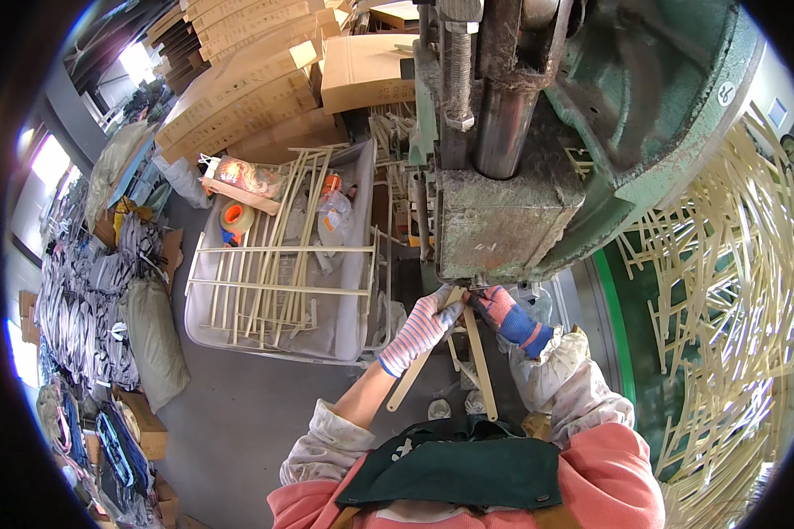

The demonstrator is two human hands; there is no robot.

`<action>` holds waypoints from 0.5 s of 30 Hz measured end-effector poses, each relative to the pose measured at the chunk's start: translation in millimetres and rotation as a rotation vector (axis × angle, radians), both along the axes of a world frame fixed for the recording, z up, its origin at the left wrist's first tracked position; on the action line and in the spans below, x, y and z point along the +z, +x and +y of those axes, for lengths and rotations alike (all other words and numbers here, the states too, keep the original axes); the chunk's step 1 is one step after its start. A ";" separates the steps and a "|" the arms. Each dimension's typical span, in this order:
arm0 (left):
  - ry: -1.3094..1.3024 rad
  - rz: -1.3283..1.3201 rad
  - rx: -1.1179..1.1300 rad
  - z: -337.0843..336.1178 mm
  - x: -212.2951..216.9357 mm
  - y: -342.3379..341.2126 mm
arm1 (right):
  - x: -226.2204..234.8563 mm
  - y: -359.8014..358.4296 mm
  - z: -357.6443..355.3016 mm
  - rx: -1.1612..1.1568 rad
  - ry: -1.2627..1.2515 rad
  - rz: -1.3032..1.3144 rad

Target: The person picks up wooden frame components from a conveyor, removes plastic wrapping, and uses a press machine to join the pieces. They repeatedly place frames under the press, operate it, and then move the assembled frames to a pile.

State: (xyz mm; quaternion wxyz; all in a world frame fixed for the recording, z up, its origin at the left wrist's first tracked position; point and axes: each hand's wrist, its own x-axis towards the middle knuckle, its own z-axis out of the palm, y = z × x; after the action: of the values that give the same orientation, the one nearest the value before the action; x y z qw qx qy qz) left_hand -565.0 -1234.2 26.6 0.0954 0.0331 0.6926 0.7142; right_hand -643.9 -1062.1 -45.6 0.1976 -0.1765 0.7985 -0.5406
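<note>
Two cream strips point(478, 361), forming a V below the machine point(512, 220), ends toward seven and nearly six o'clock; left hand point(419, 333), fingers pinching the top, presumably for alignment; right hand point(507, 319), fingers alongside, grip hidden. One white tub point(355, 313), nine o'clock.

On my remote feed I see the left hand point(423, 331) pinching two splayed pale strips point(480, 366) at a green press point(512, 216), the right hand point(513, 323) by their far ends, a loaded white bin point(364, 238) leftward, heaped pale pieces point(737, 326) rightward
</note>
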 end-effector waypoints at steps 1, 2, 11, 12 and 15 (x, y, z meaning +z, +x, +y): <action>0.019 -0.020 -0.004 0.7 1.0 0.1 | 0.0 2.0 0.6 0.044 0.070 -0.068; 0.052 -0.078 -0.028 0.6 1.8 0.1 | -1.3 4.3 -0.8 0.076 -0.056 -0.056; 0.027 -0.064 -0.090 -3.9 -3.0 -3.4 | -11.1 29.0 -7.9 -0.176 -0.080 0.153; 0.015 -0.072 -0.068 -2.5 -5.0 -2.9 | -9.3 32.3 -8.2 -0.184 -0.070 0.202; -0.024 -0.122 0.000 2.6 -12.7 -2.6 | -3.6 44.9 -10.2 -0.220 -0.251 0.182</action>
State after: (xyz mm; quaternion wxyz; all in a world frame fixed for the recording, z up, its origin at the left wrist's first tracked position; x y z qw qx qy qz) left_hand -567.6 -1231.6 13.9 0.1377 -0.0115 0.6941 0.7065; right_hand -599.0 -1072.3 -49.2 0.0408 -0.1597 0.7539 -0.6360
